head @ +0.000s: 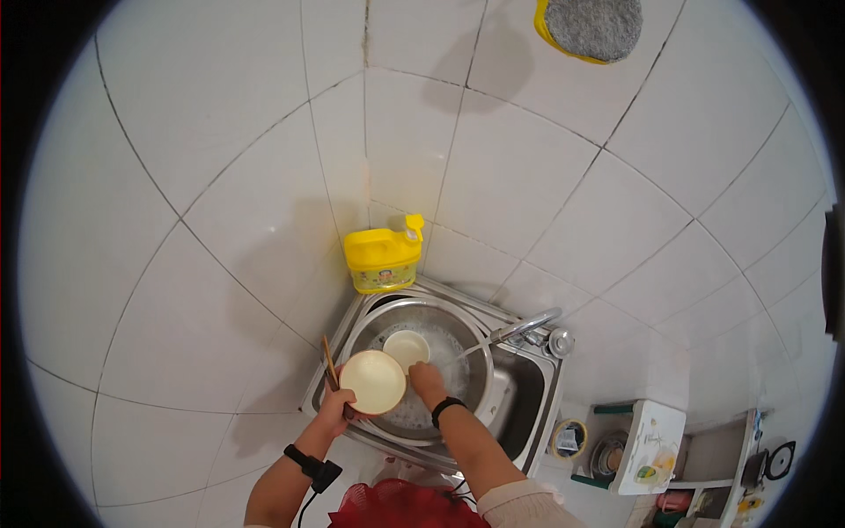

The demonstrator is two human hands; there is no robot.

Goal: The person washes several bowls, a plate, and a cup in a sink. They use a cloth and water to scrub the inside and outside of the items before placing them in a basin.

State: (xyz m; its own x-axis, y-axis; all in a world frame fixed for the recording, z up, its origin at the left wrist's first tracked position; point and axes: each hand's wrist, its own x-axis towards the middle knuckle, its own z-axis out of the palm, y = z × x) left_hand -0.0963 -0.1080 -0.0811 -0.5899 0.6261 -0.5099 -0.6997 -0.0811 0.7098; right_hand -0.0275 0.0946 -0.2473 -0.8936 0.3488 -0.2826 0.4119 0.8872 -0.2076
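My left hand [335, 410] grips a cream bowl [372, 383] with a reddish outside, tilted so that its inside faces up. Against the same palm rest slim brown sticks [327, 353], which look like chopsticks. Fingers of my right hand [426, 381] are closed at the rim of a smaller white bowl [404, 347], over the soapy water. Both bowls are above a round stainless steel basin [487, 376], set in the sink. Water runs from a chrome faucet [528, 325] into the basin, just right of the small bowl. My right fingertips are partly hidden.
A yellow detergent jug [383, 261] stands at the sink's back corner. The second sink bowl [525, 409] lies to the right. Beyond it are a roll of tape [569, 441], a white stool [650, 449] and a shelf [709, 455]. A grey scrubbing pad [594, 30] hangs above.
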